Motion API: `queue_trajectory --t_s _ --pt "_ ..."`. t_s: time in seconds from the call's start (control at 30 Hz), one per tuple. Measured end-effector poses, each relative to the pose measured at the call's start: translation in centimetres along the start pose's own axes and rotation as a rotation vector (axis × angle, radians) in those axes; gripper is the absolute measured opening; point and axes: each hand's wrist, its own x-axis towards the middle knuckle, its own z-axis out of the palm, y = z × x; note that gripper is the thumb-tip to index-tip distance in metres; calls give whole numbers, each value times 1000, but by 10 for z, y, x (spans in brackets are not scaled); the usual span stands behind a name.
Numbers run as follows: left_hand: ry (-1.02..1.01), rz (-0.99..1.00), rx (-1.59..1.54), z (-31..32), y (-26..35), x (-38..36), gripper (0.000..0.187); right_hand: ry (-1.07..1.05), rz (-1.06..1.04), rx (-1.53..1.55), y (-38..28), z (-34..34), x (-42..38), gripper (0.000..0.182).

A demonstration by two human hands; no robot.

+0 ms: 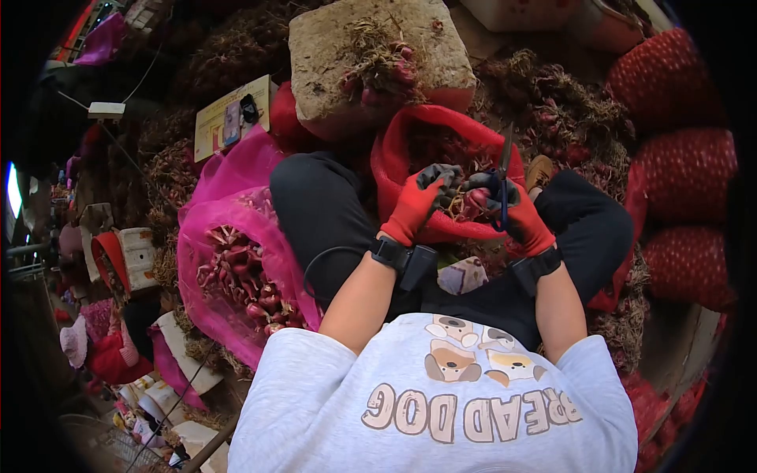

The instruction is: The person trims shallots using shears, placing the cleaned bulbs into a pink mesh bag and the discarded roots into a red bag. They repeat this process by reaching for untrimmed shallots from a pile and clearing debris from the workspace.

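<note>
Over an open red mesh bag (384, 169), my left hand (419, 201), in a red and dark grey glove, is curled closed at a bunch of red shallots (473, 202) with dry stems. Its fingertips partly hide the grip. Close beside it, my right hand (516, 211), gloved alike, grips a pair of scissors (503, 169) by dark blue handles, blades pointing up and away from me. The right fingers lie against the shallots too. More shallots with dry stems lie inside the red bag.
Left of my knee stands a pink mesh bag (189, 260) of trimmed shallots. Ahead is a worn foam block (323, 47) with a bunch on top. A phone (232, 122) lies on a yellow board (206, 134). Full red sacks (682, 177) are stacked at right.
</note>
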Motion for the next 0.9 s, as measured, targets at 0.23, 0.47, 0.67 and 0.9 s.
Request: queue_trajectory --t_s 0.23,0.47,0.67,0.9 --pt "-62 660 1039 7 -4 -3 26 80 -60 -109 17 -8 4 27" --pt "-1 505 994 18 -4 -11 21 -8 67 40 8 -15 1 26" --pt "5 438 1077 13 -6 -10 15 -32 75 40 14 -16 -1 31" --pt "-72 -137 354 -12 -30 4 10 -87 103 279 24 -17 -2 35"
